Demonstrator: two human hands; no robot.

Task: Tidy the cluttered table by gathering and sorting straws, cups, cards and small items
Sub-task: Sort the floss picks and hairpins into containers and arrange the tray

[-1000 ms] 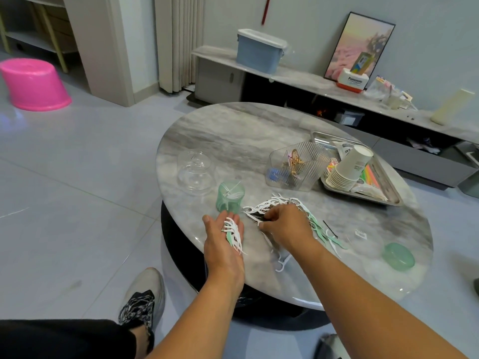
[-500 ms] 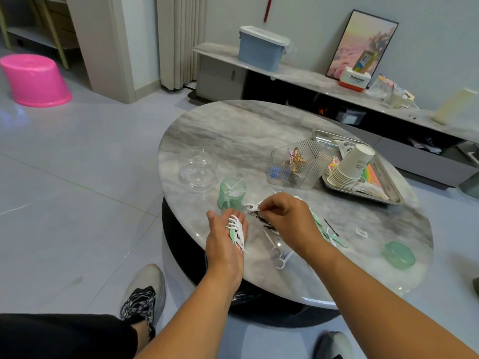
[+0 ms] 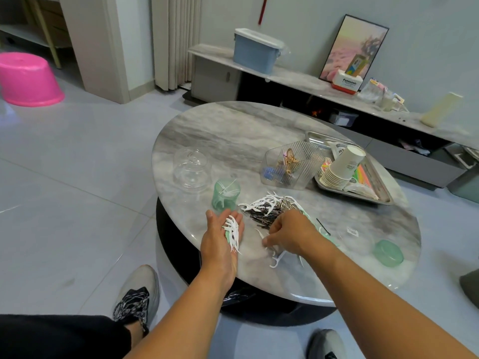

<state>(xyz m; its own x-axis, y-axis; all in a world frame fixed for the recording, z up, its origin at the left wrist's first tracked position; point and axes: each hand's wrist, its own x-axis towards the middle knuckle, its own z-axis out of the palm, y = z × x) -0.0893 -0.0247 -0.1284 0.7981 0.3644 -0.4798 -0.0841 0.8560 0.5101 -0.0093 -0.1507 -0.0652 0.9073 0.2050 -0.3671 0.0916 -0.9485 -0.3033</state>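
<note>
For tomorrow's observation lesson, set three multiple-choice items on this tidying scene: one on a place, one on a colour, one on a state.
1. Where does the stack of paper cups lie?
A. on the metal tray
B. on the floor
C. inside the clear dome lid

2. What colour is the small cup just beyond the left hand?
A. pink
B. green
C. black

3. How is the left hand?
A. clenched and empty
B. gripping the small cup
C. palm up, floss picks lying on it

Answers:
1 A: the stack lies tipped over on the tray at the table's right.
2 B: it is translucent green, a few picks inside.
3 C: fingers are nearly straight under the white and green picks, while the right hand reaches among loose picks on the table.
</note>
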